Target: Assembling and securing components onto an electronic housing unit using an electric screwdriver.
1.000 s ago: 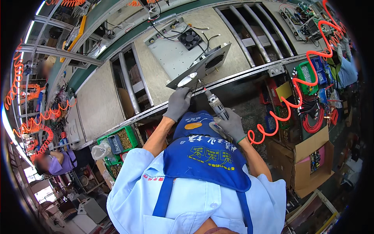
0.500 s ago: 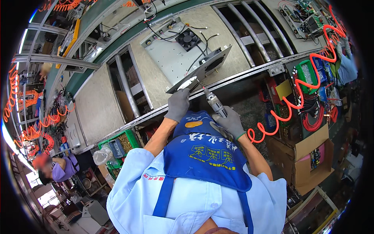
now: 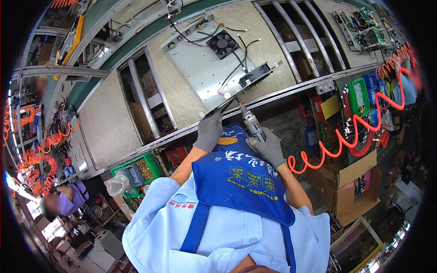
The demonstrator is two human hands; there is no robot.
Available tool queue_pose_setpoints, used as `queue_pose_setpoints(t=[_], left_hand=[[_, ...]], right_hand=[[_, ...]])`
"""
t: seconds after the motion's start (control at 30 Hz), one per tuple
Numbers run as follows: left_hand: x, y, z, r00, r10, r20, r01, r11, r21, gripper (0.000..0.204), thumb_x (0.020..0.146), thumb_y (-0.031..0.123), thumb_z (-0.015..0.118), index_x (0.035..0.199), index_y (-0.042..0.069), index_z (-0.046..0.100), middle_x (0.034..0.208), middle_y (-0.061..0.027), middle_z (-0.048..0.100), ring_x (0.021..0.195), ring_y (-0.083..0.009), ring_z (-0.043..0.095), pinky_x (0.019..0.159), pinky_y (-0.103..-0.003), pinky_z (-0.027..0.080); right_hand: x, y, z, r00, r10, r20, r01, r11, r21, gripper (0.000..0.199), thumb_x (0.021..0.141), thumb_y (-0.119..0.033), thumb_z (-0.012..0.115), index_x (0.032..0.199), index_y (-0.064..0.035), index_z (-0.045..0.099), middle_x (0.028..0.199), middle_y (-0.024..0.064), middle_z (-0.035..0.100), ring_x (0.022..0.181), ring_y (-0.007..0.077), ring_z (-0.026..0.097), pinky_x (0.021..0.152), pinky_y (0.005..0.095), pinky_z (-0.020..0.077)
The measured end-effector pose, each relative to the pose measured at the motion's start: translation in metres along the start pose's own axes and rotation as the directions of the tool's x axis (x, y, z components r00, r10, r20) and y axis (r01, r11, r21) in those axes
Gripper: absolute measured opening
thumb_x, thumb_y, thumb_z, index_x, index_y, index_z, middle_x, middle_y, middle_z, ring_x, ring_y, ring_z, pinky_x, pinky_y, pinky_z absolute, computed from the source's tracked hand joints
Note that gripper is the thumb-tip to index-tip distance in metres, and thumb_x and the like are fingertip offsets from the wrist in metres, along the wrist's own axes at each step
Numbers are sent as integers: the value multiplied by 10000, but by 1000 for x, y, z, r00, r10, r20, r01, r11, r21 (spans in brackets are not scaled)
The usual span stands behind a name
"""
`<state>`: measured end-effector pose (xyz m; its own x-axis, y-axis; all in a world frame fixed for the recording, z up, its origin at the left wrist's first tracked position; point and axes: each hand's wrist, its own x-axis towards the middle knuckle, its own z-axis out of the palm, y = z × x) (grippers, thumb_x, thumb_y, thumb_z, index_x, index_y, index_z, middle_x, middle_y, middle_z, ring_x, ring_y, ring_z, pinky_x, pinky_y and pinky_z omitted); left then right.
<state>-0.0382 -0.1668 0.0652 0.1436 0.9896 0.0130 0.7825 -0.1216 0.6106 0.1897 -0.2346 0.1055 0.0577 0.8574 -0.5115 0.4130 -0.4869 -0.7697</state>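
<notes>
A grey metal chassis (image 3: 189, 63) lies on the work line, with a black fan (image 3: 222, 44) on its base and a second black fan (image 3: 256, 75) at its near panel. My left hand (image 3: 210, 133), in a grey glove, grips the near edge of this metal panel; its fingertips are partly hidden. My gloved right hand (image 3: 270, 148) is wrapped round a silver power screwdriver (image 3: 253, 125). The driver's bit points up at the panel's near side, close to my left fingertips. Whether the bit touches a screw is too small to tell. Black cables (image 3: 236, 61) run over the chassis.
Metal rollers (image 3: 298, 38) break the work surface on both sides. An orange coiled hose (image 3: 334, 152) hangs at right, above an open cardboard box (image 3: 343, 193). Green parts bins stand at left (image 3: 157, 164) and right (image 3: 359, 96). Another person (image 3: 68, 200) is at far left.
The near panel, tilted before with its face showing, now stands nearly edge-on against the chassis. Both hands and the screwdriver have stayed close to it. The view has shifted slightly.
</notes>
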Motion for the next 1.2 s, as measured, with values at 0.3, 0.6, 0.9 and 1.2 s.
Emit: queue_pose_setpoints(t=[0.3,0.6,0.9,1.2], left_hand=[[-14,-43,-34,973,104,206,-54,970,-235,181,903,97,602,1051,26,679,981,-207,669,948,-373,647,820,-428,504],[138,-168,-18,971,22,237,-36,998,52,284,927,251,528,1070,45,661,955,-193,680,906,-378,651,808,-439,516],[378,-129,85,973,92,211,-162,924,346,265,859,127,520,1100,63,612,1071,-212,639,1008,-375,621,847,-471,502],[365,-108,74,907,331,261,-397,880,260,164,788,80,554,938,14,556,933,-227,620,917,-401,611,780,-485,495]], right_hand=[[7,-11,-5,996,87,28,-86,995,-46,394,775,-324,767,1033,-48,656,853,112,681,758,166,657,721,325,511],[7,-3,-5,994,96,50,-98,994,41,392,738,-255,790,1044,-49,657,876,101,684,778,159,650,726,317,506],[1,7,5,997,74,-16,-75,997,-36,479,713,-258,828,1089,-29,639,884,155,664,778,248,660,713,364,505],[-2,17,11,996,82,-37,-83,996,-39,557,702,-300,838,1145,-39,622,935,177,667,840,310,667,740,386,513]])
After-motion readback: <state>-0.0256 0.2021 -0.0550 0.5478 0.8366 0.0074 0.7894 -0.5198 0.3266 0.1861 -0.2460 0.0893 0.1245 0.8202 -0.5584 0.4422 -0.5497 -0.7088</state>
